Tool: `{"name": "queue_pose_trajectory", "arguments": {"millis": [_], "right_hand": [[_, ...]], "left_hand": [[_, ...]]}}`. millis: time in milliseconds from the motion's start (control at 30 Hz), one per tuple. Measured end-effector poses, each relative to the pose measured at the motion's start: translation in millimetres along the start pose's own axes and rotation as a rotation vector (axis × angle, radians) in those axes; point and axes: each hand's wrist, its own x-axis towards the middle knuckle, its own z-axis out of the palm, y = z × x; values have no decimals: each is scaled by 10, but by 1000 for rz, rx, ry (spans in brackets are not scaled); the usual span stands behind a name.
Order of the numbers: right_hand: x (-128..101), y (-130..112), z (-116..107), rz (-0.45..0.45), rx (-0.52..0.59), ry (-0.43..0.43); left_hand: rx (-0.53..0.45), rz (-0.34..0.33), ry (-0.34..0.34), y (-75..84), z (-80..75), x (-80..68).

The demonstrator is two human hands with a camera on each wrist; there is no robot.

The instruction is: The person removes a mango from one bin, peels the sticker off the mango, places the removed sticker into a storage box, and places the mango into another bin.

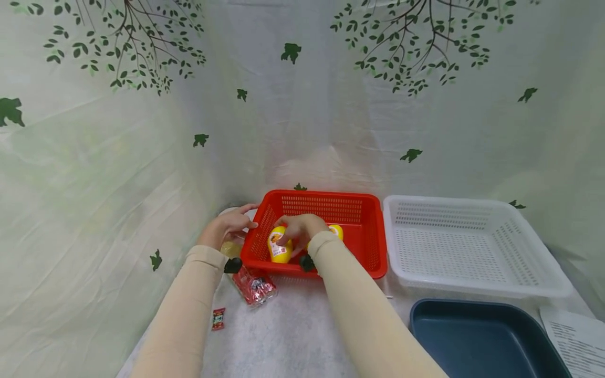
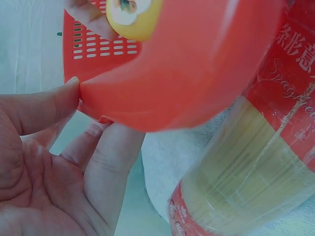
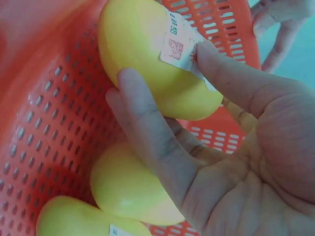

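Note:
A red plastic basket [image 1: 326, 193] stands against the back, and my left hand [image 1: 226, 227] grips its left rim, with the thumb on the edge and fingers below, as the left wrist view shows. Inside it, my right hand [image 1: 299, 230] holds a smooth yellow mango-like fruit [image 3: 147, 59] with white labels, thumb on one label and fingers along the other side. Two more yellow fruits, an upper one [image 3: 133, 187] and a lower one [image 3: 74, 219], lie on the basket floor. A clear and red spaghetti packet [image 2: 251, 162] lies under and beside the basket's left end.
A small red snack packet [image 1: 218, 318] lies in front of the spaghetti. To the right stand a white perforated basket [image 1: 460, 201] and a dark blue tray [image 1: 472, 305]. A printed sheet [image 1: 576, 336] lies at the far right. Leaf-patterned curtains rise behind and on the left.

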Motion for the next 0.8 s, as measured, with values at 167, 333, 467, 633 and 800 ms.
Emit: {"name": "queue_pose_trajectory", "arguments": {"millis": [167,333,467,633,800], "right_hand": [[-65,16,-35,-17,1,-1],[-84,47,-78,-55,-44,-24],[-154,54,-110,-90,-79,-39],[-276,32,-175,-117,-134,-32],[-375,-24,-235,-168,-190,-26]], "left_hand": [[7,-5,1,-9,7,16],[8,-6,-1,-17,16,29],[7,-6,-4,-8,32,30],[-4,0,-15,9,42,22],[-14,-1,-10,2,11,3]]}}
